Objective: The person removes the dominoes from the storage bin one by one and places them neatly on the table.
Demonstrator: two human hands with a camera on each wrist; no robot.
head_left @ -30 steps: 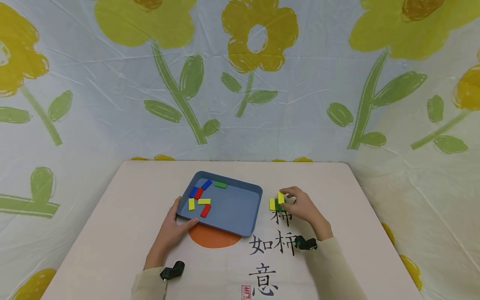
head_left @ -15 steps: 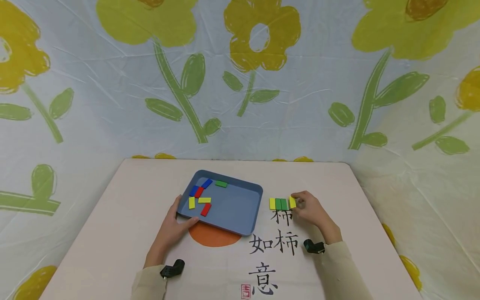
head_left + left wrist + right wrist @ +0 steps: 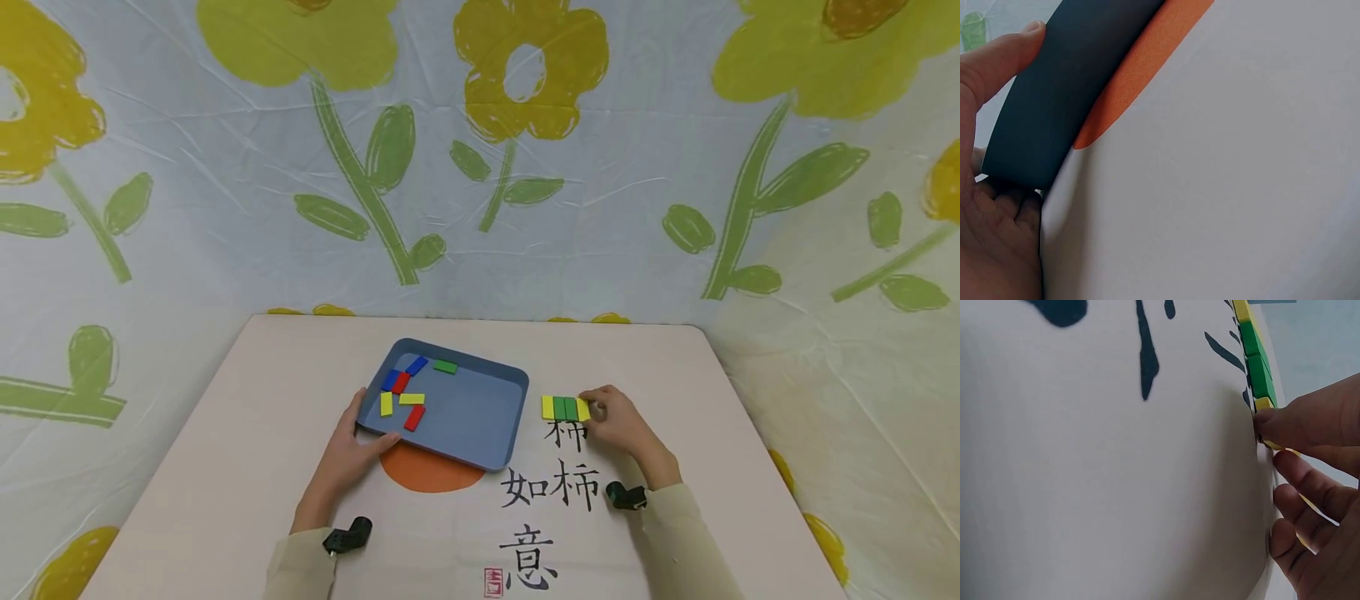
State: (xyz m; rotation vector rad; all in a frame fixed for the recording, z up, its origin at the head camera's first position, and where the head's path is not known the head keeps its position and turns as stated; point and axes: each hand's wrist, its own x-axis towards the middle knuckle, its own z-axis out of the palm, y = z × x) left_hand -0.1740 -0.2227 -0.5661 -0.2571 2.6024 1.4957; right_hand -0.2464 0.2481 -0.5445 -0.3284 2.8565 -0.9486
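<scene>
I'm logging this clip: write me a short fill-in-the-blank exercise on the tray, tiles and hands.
The hand gripping the tray is the person's ____.
In the tray, exactly one tile is ____.
The row to the tray's right holds ____ tiles.
The right hand pinches the row's right-end tile, which is ____.
Missing words: left; green; four; yellow.

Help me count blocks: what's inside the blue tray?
The tray shows seven: two blue blocks, two red, two yellow, one green. Its near wall may hide a strip of floor behind it.
</scene>
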